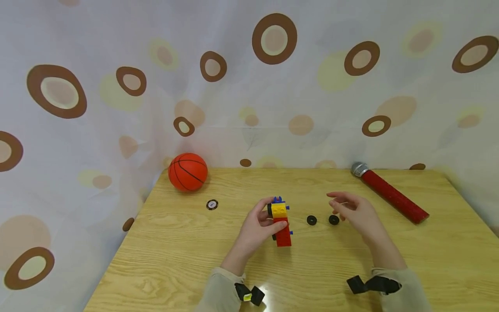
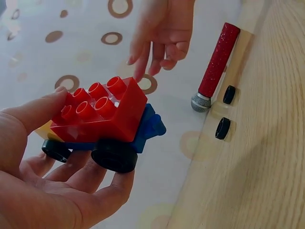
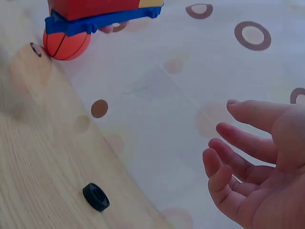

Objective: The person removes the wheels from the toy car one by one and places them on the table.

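My left hand (image 1: 255, 227) grips a toy block car (image 1: 283, 236), thumb on top and fingers beneath. The car has a studded red brick, a yellow brick and a blue base. Two black wheels show on its side in the left wrist view; in the right wrist view the opposite side of the blue base (image 3: 105, 21) bears none. A loose black wheel (image 1: 311, 220) lies on the table right of the car, with a second wheel (image 1: 333, 220) farther right. Near that second wheel hovers my right hand (image 1: 360, 214), fingers loosely bent and holding nothing.
An orange basketball (image 1: 188, 172) sits at the table's back left corner. In front of it lies a small round chip (image 1: 212, 204). At the right, a microphone with a red handle (image 1: 393, 196) lies slanted on the wooden table (image 1: 163, 260). A patterned sheet (image 1: 234, 95) hangs behind.
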Demonstrator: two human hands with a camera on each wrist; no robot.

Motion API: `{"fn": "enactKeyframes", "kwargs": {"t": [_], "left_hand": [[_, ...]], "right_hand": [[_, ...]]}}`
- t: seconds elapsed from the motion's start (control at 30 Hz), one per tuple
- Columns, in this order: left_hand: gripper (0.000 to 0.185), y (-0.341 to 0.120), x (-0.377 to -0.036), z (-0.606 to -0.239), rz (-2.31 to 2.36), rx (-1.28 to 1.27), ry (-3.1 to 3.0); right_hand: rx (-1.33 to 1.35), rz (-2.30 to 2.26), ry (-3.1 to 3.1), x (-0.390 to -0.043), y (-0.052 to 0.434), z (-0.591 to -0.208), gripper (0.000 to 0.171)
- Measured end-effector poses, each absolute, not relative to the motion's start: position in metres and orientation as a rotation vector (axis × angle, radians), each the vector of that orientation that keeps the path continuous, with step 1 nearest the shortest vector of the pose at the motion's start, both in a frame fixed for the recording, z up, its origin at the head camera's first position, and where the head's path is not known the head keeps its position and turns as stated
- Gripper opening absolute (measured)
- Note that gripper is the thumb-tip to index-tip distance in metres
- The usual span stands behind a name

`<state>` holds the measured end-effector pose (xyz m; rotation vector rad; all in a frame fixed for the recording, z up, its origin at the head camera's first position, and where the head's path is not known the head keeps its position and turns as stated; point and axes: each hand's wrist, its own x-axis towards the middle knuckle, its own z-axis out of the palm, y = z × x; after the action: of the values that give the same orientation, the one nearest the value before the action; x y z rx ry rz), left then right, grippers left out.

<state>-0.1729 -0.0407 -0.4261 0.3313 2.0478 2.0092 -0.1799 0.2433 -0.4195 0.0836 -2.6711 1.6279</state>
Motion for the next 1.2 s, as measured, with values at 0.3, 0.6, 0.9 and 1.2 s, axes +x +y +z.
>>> {"fn": "enactKeyframes", "kwargs": {"t": [0.3,0.6,0.9,1.2], "left_hand": [[0.061,-0.040,-0.173,-0.419,2.039,0.341,2.034],[0.062,-0.039,-0.171,-0.416,2.053,0.368,1.984],[0.063,-0.038,-0.169,-0.413,2.034,0.398,1.962],[0.065,-0.037,-0.167,-0.409,2.045,0.438,1.912]], "right_hand": [[0.226,1.679,-2.658,-0.170,0.219,-0.395,0.043],[0.352,1.755,-2.641,-0.167,0.196,-0.386,0.040],[0.493,1.859,-2.622,-0.164,0.177,-0.379,0.040],[0.590,1.928,-2.574,-0.162,0.170,-0.378,0.039]]}}
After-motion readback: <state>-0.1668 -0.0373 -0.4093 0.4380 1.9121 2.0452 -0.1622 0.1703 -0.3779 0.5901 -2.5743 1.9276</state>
